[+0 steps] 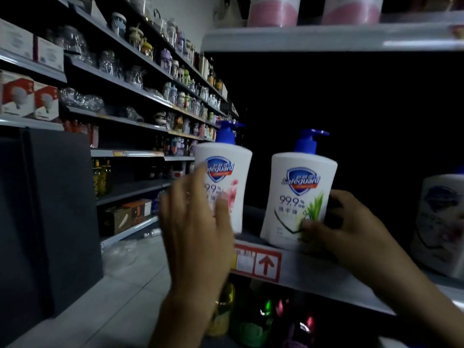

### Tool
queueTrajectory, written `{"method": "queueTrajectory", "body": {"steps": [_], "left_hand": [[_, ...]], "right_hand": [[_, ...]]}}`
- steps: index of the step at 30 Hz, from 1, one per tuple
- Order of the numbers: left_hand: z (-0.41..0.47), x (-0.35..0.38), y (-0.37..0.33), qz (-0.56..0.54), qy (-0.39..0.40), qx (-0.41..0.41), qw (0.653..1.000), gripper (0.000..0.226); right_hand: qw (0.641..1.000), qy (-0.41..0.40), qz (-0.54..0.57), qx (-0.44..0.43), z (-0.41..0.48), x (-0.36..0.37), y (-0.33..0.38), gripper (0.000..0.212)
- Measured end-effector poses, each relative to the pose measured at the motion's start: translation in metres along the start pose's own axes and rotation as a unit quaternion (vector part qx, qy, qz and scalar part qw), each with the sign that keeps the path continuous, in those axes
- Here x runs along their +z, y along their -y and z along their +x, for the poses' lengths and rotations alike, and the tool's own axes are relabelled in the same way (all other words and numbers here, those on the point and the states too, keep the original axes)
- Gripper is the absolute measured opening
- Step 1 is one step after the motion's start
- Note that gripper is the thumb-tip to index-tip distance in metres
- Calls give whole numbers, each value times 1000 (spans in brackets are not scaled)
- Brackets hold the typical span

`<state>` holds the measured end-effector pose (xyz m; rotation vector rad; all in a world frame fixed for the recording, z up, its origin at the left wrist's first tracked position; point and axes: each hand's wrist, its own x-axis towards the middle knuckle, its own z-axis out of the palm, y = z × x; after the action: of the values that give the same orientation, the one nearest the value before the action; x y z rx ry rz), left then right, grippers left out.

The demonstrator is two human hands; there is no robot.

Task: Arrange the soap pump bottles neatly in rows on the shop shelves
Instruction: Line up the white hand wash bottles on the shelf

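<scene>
Your right hand point(351, 222) gripped the aloe-label bottle point(298, 187) low on its side; the bottle stood upright at the shelf's point(313, 272) front edge. Your left hand point(198, 227) was released, fingers spread over the flower-label bottle point(236, 167) at the shelf's left end.

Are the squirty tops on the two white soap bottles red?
No, the pink-flower bottle and the green-leaf bottle both have blue pump tops.

Bare left hand point(198, 229), bare right hand point(351, 222).
</scene>
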<state>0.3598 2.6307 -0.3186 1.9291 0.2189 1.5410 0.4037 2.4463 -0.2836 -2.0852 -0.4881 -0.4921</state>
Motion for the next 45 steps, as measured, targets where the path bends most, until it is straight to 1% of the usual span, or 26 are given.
{"method": "queueTrajectory", "body": {"steps": [1, 2, 4, 6, 7, 11, 15, 18, 20, 23, 25, 27, 29, 32, 34, 36, 39, 43, 45], "left_hand": [[5, -3, 12, 16, 5, -18, 1000, 51], [10, -6, 22, 16, 28, -40, 999, 50], [15, -6, 41, -31, 96, -82, 992, 46], [13, -4, 49, -74, 149, -94, 982, 40], [11, -3, 50, -86, 161, -88, 979, 36], [13, -3, 51, -121, 166, -84, 975, 31], [28, -2, 56, -152, 208, -94, 961, 29], [37, -2, 59, -192, 233, -113, 947, 26], [35, -1, 62, -219, 251, -144, 932, 28], [37, 10, 68, -280, 276, -201, 897, 34], [44, 22, 71, -302, 263, -241, 884, 44], [50, 28, 72, -286, 246, -273, 885, 52], [49, 30, 77, -290, 258, -241, 890, 53], [41, 21, 80, -307, 287, -224, 879, 50], [40, 19, 80, -310, 309, -210, 874, 61], [43, 21, 78, -314, 295, -222, 874, 65], [43, 24, 77, -297, 260, -270, 878, 48], [45, 28, 87, -290, 307, -237, 875, 50], [45, 23, 86, -263, 309, -227, 885, 57]], "right_hand": [[1000, 2, -4, 5, 4, 1, 1, 43], [1000, 5, -2, 9, 8, 2, 2, 42], [1000, 11, -5, 20, 17, 8, 4, 41], [1000, 12, -19, 22, 26, 17, 5, 40], [999, 9, -21, 22, 30, 21, 5, 41], [1000, 9, -16, 18, 41, 39, 11, 46], [999, 29, 9, 20, 52, 56, 15, 46], [999, 39, 6, 10, 55, 66, 18, 46], [999, 51, 3, 4, 57, 71, 19, 43], [997, 75, 11, -2, 59, 78, 21, 40], [996, 90, 13, -6, 60, 81, 22, 44], [994, 108, 10, -6, 62, 83, 22, 54], [991, 130, 6, 1, 65, 87, 22, 59], [989, 148, 0, 8, 72, 91, 22, 58], [987, 157, -2, 12, 76, 93, 22, 58], [985, 171, -5, 14, 77, 93, 22, 59], [984, 180, -5, 10, 79, 93, 20, 62], [983, 182, -17, 11, 81, 92, 19, 63], [982, 185, -23, 16, 79, 92, 20, 63]]}}
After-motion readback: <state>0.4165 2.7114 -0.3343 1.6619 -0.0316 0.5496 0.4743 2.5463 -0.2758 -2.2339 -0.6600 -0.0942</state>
